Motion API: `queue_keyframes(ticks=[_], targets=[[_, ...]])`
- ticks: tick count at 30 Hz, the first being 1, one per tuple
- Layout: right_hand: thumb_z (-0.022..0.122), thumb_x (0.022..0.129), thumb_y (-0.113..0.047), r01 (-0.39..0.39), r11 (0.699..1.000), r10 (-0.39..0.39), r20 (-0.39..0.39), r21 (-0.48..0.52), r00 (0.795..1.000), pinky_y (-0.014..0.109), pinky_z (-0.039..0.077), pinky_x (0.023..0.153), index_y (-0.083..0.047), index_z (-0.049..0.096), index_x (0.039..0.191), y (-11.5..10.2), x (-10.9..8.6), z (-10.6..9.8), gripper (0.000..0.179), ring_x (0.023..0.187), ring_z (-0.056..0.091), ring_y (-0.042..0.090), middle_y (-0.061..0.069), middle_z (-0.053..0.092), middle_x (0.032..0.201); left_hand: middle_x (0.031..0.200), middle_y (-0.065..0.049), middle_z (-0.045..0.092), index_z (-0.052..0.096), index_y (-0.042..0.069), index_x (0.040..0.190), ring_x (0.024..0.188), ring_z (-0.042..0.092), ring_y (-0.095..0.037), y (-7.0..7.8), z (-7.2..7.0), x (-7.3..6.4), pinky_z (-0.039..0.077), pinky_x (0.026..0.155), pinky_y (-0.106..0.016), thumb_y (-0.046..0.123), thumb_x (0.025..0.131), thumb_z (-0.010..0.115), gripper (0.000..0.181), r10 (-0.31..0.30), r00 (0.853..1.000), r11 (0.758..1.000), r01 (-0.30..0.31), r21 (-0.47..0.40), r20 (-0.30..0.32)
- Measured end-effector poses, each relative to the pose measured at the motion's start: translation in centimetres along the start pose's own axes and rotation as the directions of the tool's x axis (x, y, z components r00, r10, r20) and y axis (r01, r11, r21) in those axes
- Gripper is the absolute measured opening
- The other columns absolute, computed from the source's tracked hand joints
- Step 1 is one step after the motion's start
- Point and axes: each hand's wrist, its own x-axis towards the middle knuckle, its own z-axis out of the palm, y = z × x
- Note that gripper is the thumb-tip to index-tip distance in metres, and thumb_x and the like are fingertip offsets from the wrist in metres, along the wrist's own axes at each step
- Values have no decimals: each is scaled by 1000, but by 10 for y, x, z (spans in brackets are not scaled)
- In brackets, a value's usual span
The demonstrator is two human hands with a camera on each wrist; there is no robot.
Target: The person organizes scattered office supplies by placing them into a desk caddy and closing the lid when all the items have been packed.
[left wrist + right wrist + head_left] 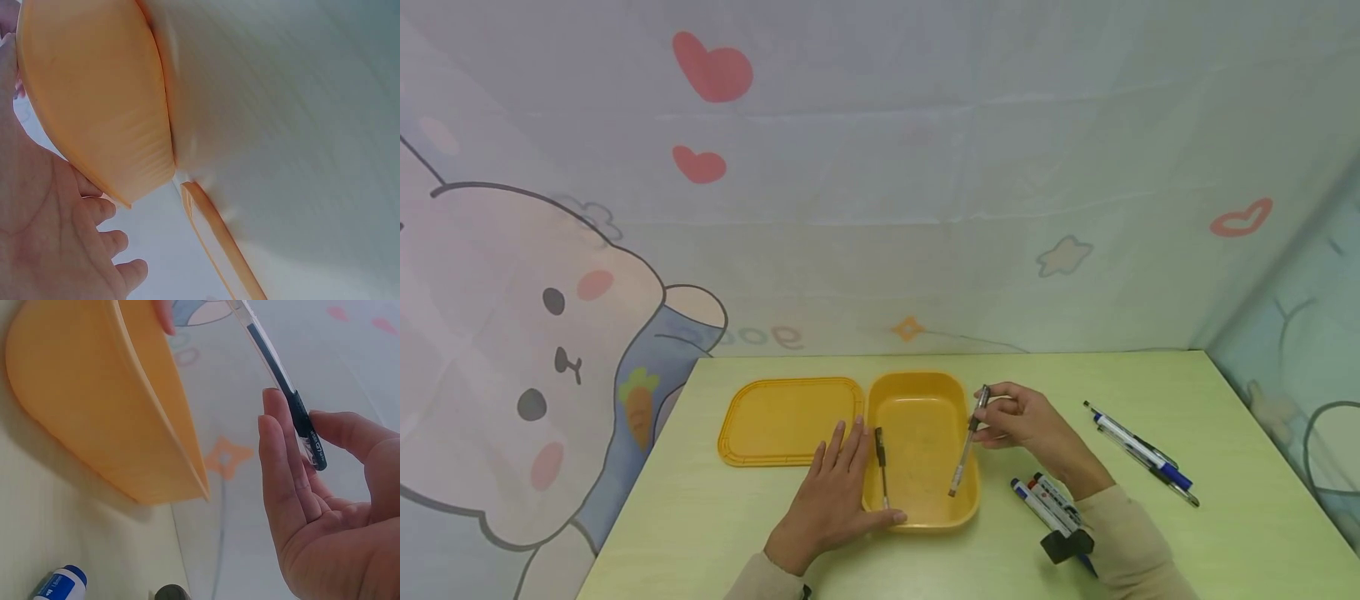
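Between thumb and fingers, my right hand (1011,421) pinches a clear-barrelled gel pen (966,454) with a black cap, tilted over the right side of a yellow plastic box (925,450). The right wrist view shows the pen's dark end (306,428) against the thumb, beside the box's outer wall (81,400). My left hand (835,492) rests at the box's left rim with fingers extended, its thumb along the front edge. Inside the box, another black-capped pen (882,467) lies along the left wall, close to that hand.
A flat yellow lid (793,421) lies left of the box. Several whiteboard markers (1048,504) lie near my right forearm, partly covered by it. Farther right, several pens (1142,454) lie in a bunch. A printed cloth backdrop (880,183) rises behind the table.
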Motion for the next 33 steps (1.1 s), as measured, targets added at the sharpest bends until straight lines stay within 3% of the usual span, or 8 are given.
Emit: queue_keyframes(ticks=[7, 23, 33], targets=[[68, 99, -23, -8, 1000, 8, 31, -8, 999, 41, 61, 82, 7, 47, 137, 1, 5, 5, 52, 91, 76, 27, 22, 71, 116, 172, -9, 3, 3, 10, 164, 157, -3, -32, -1, 0, -1, 13, 123, -61, 81, 85, 54, 117, 1, 1000, 1000, -1, -2, 4], [69, 99, -25, -39, 999, 40, 49, -15, 998, 45, 60, 85, 3, 48, 137, 2, 9, 14, 52, 95, 75, 33, 29, 67, 121, 171, -11, 4, 3, 9, 164, 157, -2, -33, 1, 0, 0, 14, 123, -61, 79, 86, 55, 117, 0, 1000, 1000, 0, 7, 13], [69, 99, -23, -47, 999, 48, 50, -14, 998, 41, 61, 82, 2, 49, 136, 3, 11, 20, 49, 93, 76, 31, 22, 71, 117, 171, -11, 4, 4, 9, 164, 157, -1, -33, 2, -1, -1, 15, 123, -61, 82, 85, 52, 118, -3, 1000, 1000, 3, 14, 13]])
